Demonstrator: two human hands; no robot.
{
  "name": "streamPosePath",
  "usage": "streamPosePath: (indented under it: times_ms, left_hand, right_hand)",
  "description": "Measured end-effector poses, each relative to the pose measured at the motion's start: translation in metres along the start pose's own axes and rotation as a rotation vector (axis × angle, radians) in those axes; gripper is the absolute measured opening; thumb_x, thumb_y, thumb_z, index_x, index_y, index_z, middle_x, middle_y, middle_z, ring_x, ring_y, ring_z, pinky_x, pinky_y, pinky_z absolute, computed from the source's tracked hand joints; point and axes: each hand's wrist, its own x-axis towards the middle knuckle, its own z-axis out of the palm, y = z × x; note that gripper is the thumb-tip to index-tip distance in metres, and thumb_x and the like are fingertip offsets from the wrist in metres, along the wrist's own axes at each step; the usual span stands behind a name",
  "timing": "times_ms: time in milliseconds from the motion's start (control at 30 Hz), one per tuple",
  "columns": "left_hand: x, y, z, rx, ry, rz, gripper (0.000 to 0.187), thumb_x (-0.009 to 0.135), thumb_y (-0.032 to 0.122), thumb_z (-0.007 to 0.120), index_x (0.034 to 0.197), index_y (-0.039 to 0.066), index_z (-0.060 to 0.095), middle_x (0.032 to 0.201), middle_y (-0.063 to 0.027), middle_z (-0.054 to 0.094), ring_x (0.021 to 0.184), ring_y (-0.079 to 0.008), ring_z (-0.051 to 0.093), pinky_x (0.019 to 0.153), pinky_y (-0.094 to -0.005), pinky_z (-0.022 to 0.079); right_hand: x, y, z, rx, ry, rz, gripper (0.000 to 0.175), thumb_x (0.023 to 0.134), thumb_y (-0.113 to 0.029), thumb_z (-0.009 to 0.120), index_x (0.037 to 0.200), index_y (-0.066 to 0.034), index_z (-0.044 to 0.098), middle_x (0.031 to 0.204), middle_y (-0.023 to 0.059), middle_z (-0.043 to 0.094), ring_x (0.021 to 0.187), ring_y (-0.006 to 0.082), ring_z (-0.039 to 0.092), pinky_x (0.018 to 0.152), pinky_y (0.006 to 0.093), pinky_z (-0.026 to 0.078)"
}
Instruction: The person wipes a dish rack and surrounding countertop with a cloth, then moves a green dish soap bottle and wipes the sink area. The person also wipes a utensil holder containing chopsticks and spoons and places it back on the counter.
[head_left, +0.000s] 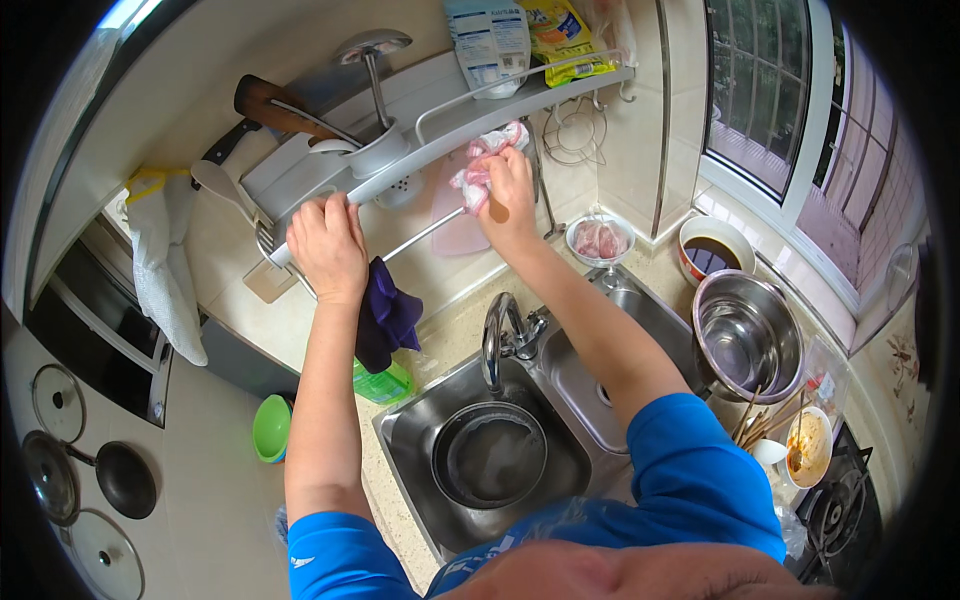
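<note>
My right hand (510, 201) grips a bunched pink-and-white cloth (474, 186) at the thin metal rail (424, 234) below the wall shelf. Further left, my left hand (328, 244) has its fingers curled over the front edge of the grey metal shelf (450, 139); its fingertips are partly hidden. A dark purple cloth (390, 307) hangs from the rail beside my left wrist. Behind the rail, a pink cutting board (457, 225) leans against the tiles.
Below is a double sink (570, 450) with a chrome faucet (499, 330) and a water-filled pan (491, 455). Steel pots (748, 337), a bowl of dark liquid (716, 255) and bagged meat (600, 238) line the right. The shelf bears a utensil holder (379, 150).
</note>
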Motion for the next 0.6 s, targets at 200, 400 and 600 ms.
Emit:
streamPosePath:
  times_ms: [200,400,600]
  left_hand:
    - [0.001,0.0,-0.002,-0.005,-0.011,0.001,0.018,0.086,0.02,0.065,0.102,0.011,0.062,0.092,-0.0074,0.055,0.089,-0.0277,0.054,0.08,-0.0409,0.041]
    - [0.001,0.0,-0.002,-0.005,-0.006,0.008,0.018,0.087,0.02,0.065,0.103,0.011,0.062,0.091,-0.0082,0.054,0.09,-0.0279,0.054,0.08,-0.041,0.041]
    - [0.0,0.0,-0.001,0.003,-0.001,0.014,0.018,0.087,0.02,0.065,0.102,0.011,0.062,0.092,-0.0083,0.054,0.09,-0.0278,0.054,0.08,-0.0408,0.041]
  right_hand:
    - [-0.01,-0.006,-0.042,0.396,-0.159,0.265,0.027,0.072,0.002,0.072,0.096,-0.0025,0.061,0.101,0.01,0.058,0.101,0.0267,0.056,0.084,0.0338,0.048]
    - [0.005,-0.024,-0.075,0.118,0.324,0.086,0.035,0.07,0.001,0.078,0.101,-0.003,0.063,0.106,0.0102,0.058,0.097,0.0244,0.06,0.081,0.034,0.051]
    - [0.0,-0.024,-0.055,0.186,0.066,0.114,0.039,0.068,-0.001,0.078,0.103,-0.0051,0.063,0.104,0.012,0.06,0.097,0.0247,0.061,0.082,0.0321,0.05]
